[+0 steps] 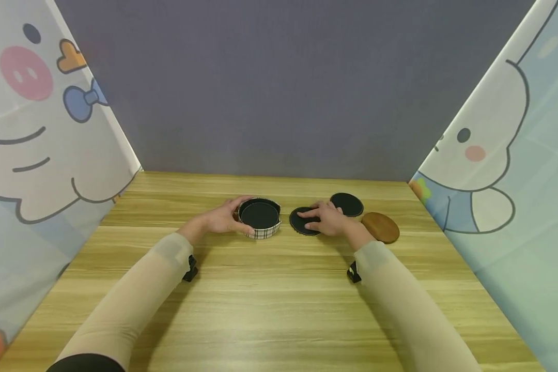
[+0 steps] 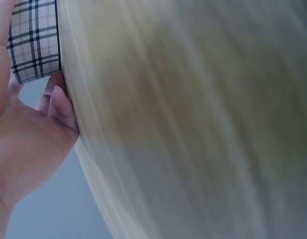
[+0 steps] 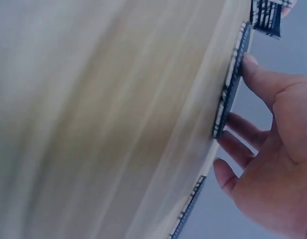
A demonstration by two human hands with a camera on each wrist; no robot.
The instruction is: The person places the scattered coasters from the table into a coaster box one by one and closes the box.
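Note:
A round plaid coaster holder [image 1: 260, 230] with a black coaster inside stands on the wooden table [image 1: 269, 299]. My left hand [image 1: 223, 221] grips its left side, fingers curved round the wall. The left wrist view shows the plaid holder [image 2: 34, 45] against my left hand [image 2: 34, 134]. My right hand [image 1: 327, 219] lies flat on a black coaster [image 1: 301, 223] just right of the holder. In the right wrist view my right hand [image 3: 272, 149] touches that coaster's plaid-trimmed edge [image 3: 232, 87] with the thumb and fingers.
A second black coaster [image 1: 347, 204] lies behind my right hand, and a round wooden lid [image 1: 381, 227] sits to its right. Cartoon-printed curtains stand along both table sides, with a grey wall behind. In both wrist views the tabletop looks blurred.

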